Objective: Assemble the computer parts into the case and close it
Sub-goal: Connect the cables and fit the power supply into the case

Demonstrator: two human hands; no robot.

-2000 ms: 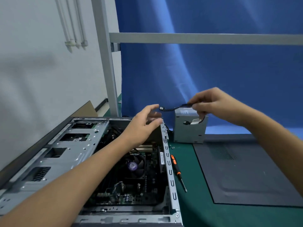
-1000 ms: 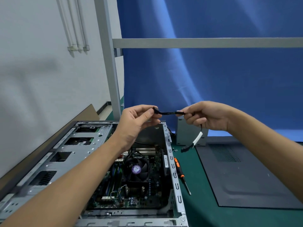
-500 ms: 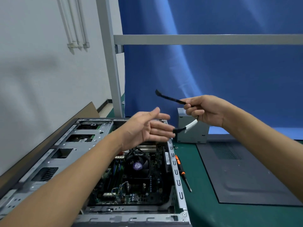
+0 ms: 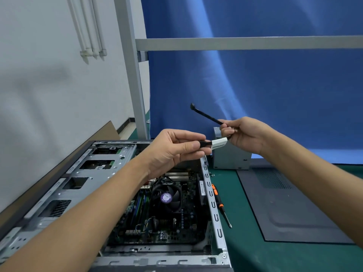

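Note:
A thin black cable with a white label near one end is held in the air above the open computer case. My right hand grips its middle, and the free end sticks up to the left. My left hand pinches the end by the white label. Inside the case lie the motherboard and a black CPU fan. A grey power supply stands on the mat behind my hands. The dark side panel lies flat at the right.
An orange and black screwdriver lies on the green mat just right of the case wall. A grey metal frame post and a blue curtain stand behind. A white wall runs along the left.
My left hand let go of the cable's far end, opened, then took hold of the labelled end. My right hand kept its grip and the free end swung upward.

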